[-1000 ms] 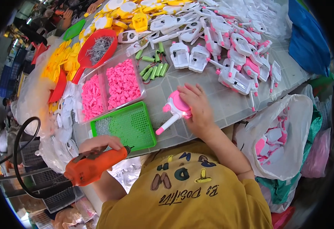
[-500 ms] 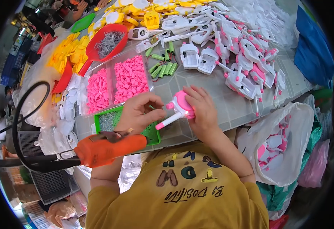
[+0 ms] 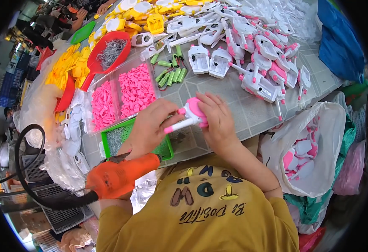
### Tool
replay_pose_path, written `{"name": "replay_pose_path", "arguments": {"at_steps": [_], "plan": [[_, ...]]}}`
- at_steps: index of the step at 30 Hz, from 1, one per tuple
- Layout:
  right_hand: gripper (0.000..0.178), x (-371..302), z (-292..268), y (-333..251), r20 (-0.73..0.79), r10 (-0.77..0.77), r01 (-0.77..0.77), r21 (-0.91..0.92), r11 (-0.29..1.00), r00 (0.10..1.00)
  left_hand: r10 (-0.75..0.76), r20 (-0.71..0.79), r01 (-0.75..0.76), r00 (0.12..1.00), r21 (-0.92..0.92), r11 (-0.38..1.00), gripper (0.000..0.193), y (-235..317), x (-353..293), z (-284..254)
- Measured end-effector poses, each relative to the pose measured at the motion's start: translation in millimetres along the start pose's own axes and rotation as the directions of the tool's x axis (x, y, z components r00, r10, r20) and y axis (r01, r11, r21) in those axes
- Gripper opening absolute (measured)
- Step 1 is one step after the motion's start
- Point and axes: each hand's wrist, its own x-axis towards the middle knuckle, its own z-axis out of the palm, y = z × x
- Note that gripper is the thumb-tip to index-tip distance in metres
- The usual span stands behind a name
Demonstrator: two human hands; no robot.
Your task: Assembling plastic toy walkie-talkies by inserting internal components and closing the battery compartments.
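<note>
The place looked to be an assembly workshop. On the table [image 3: 251, 121] lay large heaps of similar plastic parts, white-and-pink ones [image 3: 260, 63] and yellow ones [image 3: 155, 23], near a divided box [image 3: 116, 97] of small pink pieces [image 3: 135, 90]. An orange power tool [image 3: 121, 176] had a thick black cable [image 3: 20, 168], and plastic crates [image 3: 62, 214] were at the left.

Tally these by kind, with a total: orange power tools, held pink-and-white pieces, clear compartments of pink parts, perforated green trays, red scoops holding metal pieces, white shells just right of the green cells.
Orange power tool: 1
Pink-and-white piece: 1
Clear compartments: 2
Green tray: 1
Red scoop: 1
White shells: 2
Total: 8
</note>
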Motion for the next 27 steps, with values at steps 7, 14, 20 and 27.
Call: {"name": "replay_pose_path", "arguments": {"at_steps": [7, 14, 20, 27], "plan": [[0.059, 5.6, 1.4, -3.1, 0.513, 0.698, -0.610, 0.780, -0.136, 0.500, -0.175, -0.161, -0.092, 0.971, -0.932, 0.351, 0.036, -56.5, -75.6, -51.9], [0.063, 3.8, 18.7, -1.7, 0.644, 0.631, -0.641, 0.712, -0.286, 0.433, -0.286, -0.179, 0.094, 0.941, -0.676, 0.731, 0.082, -1.2, -142.3, -85.4], [0.056, -1.7, 33.9, -7.2, 0.474, 0.688, -0.815, 0.485, 0.318, 0.550, -0.363, -0.287, -0.089, 0.887, -0.875, 0.475, 0.038, 9.4, -89.8, -51.3], [0.051, 13.1, 8.3, -16.9, 0.446, 0.694, -0.718, -0.149, 0.680, 0.565, -0.460, -0.348, 0.059, 0.816, -0.743, 0.666, 0.018, -24.6, -62.6, -10.8]]}}
